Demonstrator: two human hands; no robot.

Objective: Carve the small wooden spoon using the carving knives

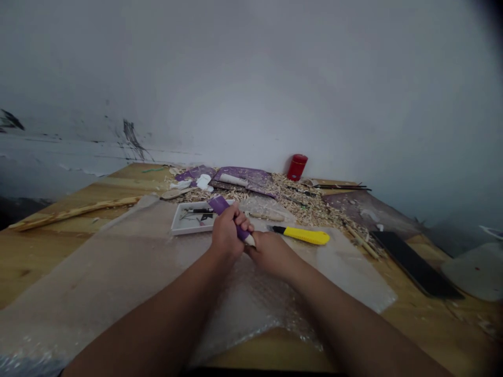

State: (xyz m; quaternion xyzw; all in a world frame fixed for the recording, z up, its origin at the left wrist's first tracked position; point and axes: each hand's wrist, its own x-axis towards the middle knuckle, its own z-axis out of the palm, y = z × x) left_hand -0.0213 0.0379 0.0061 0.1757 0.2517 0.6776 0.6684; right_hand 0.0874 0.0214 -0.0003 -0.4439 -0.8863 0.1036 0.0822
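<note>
My left hand is closed around a strip of purple sandpaper, whose free end sticks up past the fingers. Out of the sandpaper's lower end shows the tip of a pale wooden piece; the rest of it is hidden. My right hand meets the left one there and grips the piece at that tip, its fingers mostly out of sight. Just beyond the right hand lies a yellow utility knife. Behind the left hand stands a white tray with small tools in it.
Bubble wrap covers much of the wooden table. Wood shavings, more purple sheets and a red canister are near the wall. A long stick lies left, a dark slab right.
</note>
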